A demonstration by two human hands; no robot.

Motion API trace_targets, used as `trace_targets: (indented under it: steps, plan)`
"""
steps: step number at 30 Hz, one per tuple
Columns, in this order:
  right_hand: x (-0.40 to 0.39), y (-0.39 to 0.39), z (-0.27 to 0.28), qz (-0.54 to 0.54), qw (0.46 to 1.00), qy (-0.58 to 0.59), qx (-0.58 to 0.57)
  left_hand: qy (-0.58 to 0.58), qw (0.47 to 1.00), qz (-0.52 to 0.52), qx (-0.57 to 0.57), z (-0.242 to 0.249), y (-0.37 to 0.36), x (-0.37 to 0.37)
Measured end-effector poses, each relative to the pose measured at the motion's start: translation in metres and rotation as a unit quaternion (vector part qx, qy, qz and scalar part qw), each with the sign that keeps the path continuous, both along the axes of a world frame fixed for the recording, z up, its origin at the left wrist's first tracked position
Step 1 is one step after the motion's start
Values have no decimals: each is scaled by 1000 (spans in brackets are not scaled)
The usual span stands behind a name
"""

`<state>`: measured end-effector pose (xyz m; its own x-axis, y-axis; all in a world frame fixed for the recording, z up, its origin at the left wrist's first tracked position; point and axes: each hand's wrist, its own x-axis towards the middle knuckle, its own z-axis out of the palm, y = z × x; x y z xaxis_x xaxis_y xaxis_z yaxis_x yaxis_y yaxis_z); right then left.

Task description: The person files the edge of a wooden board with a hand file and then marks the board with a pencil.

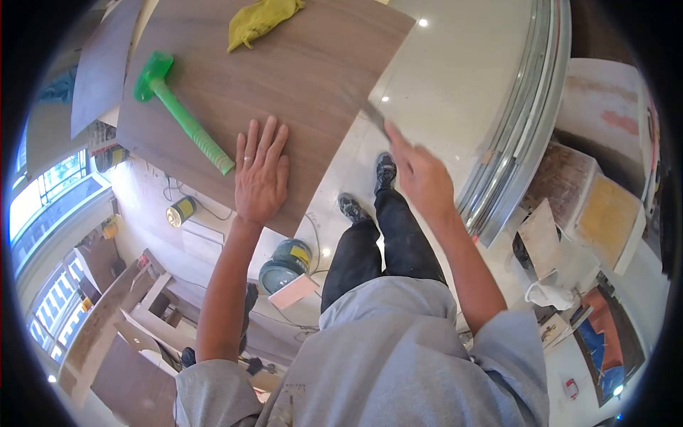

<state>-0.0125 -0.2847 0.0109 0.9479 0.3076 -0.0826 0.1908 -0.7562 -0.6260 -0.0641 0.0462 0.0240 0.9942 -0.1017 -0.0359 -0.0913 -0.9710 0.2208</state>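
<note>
My left hand (262, 174) lies flat on a brown wood-grain board (299, 92), its fingers stretched out near the lower edge. Just left of the fingertips, a green mallet (188, 121) rests on the board with its handle end close to my hand. A crumpled yellow cloth (262, 21) sits toward the board's far side. My right hand (425, 178) is closed round a long, thin grey tool (371, 112), blurred by motion. The tool points up and left, and its tip overlaps the board's right edge in this view; its exact kind I cannot tell.
Long metal profiles (516, 135) run along the right side. Below the board stand a green-grey bucket-like container (288, 260) and a yellow-labelled tin (181, 210), with cables on the floor. Board offcuts (135, 384) lie at lower left, a white-rimmed box (608, 220) at right.
</note>
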Motion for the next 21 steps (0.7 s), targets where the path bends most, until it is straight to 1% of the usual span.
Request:
trace_targets:
  steps: [2,3,4,6,9,11,13,15,18,21]
  plan:
    - [51,16,-5,-2,999,-35,-12,-2,1000,-1,3,-2,1,-1]
    - [68,24,2,-9,1000,-10,28,-3,1000,0,4,-1,0,1]
    - [69,25,3,-11,999,-3,31,-2,1000,3,4,1,-1,1]
    - [68,25,6,-14,999,11,33,0,1000,5,5,3,-3,-1]
    - [15,7,5,9,1000,24,-8,-2,1000,3,10,1,-1,1]
    - [10,3,8,11,999,30,-17,0,1000,2,12,-1,-1,0]
    - [23,6,6,7,1000,17,-13,-5,1000,1,5,-1,-1,0]
    - [67,23,-3,-3,1000,-23,9,-11,1000,-2,9,0,0,3]
    - [62,28,2,-21,999,-15,19,-4,1000,-3,20,-1,0,1]
    - [14,13,6,1,999,52,6,-2,1000,-2,19,-1,0,1]
